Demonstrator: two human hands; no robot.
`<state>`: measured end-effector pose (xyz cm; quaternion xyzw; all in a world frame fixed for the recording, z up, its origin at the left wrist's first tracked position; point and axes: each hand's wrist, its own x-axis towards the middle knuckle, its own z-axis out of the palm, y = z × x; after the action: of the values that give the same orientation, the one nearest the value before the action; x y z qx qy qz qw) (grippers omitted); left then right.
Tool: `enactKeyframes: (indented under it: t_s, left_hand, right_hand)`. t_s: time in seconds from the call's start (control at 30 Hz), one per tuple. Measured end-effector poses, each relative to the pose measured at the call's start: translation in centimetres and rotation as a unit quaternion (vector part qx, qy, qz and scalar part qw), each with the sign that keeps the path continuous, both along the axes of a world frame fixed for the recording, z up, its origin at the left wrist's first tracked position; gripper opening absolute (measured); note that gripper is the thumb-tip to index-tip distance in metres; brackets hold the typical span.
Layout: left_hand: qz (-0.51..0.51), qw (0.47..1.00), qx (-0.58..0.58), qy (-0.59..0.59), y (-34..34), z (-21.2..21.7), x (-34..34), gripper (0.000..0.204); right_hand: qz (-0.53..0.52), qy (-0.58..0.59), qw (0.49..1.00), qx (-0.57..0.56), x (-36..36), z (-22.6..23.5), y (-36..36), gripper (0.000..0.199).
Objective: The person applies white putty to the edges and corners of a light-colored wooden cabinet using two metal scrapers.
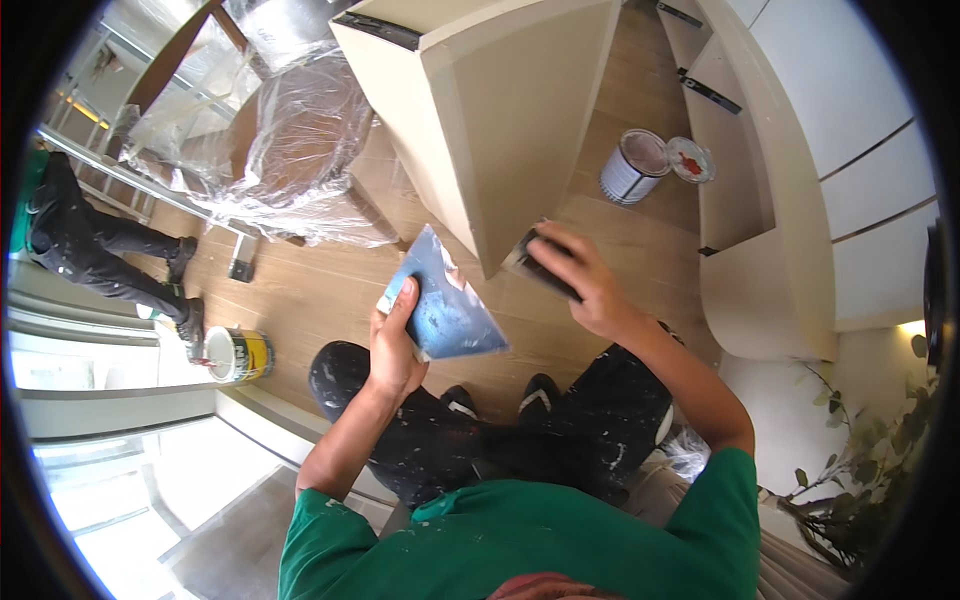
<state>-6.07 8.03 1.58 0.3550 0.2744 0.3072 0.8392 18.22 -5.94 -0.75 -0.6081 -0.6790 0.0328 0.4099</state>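
Observation:
My left hand [397, 345] is closed on a flat blue plate [440, 312] with whitish smears, thumb on top and a point of the plate facing away from me. In my right hand [580, 275] is a dark flat rectangular tool [545, 265], the fingers laid over its top; a scraper or a block, I cannot tell which. It is beside the lower corner of a tall beige panel [520, 130]. Whether the tool touches the panel cannot be made out.
An open paint can [630, 180] stands right of the panel, its lid [691, 160] beside it. Plastic-wrapped furniture [300, 130] is at the far left. Another person's legs [110, 240] are near a yellow-labelled bucket [240, 355]. A curved beige cabinet [770, 200] and a plant [850, 480] are on the right.

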Motion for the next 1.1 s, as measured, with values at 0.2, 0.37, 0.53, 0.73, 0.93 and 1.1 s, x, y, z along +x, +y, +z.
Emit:
enactKeyframes:
  t_s: [0.2,0.37,0.53,0.73,0.93,1.1]
  left_hand:
    - [0.144,0.657,0.735,0.088,4.5,-0.8,-1.1,0.025]
    - [0.133,0.537,0.831,0.056,5.8,-0.3,-0.9,0.029]
    - [0.093,0.485,0.867,0.064,5.8,-0.2,-0.8,0.034]
    - [0.049,0.455,0.879,0.137,7.6,-2.0,-0.7,0.044]
    - [0.203,0.841,0.443,0.237,8.5,-6.7,-0.3,0.023]
    - [0.217,0.974,0.057,0.040,11.9,-9.0,-1.3,0.039]
  right_hand:
    - [0.017,0.809,0.583,-0.074,-4.6,5.0,-0.9,0.034]
    - [0.064,0.875,0.440,-0.190,-6.6,7.1,0.3,0.027]
    - [0.066,0.883,0.414,-0.210,-6.6,7.0,1.1,0.027]
    - [0.047,0.879,0.427,-0.206,-5.0,3.8,1.4,0.033]
    - [0.011,0.815,0.577,-0.039,-2.5,-1.7,2.1,0.039]
    - [-0.109,0.358,0.927,0.001,-2.7,-4.7,2.9,0.028]
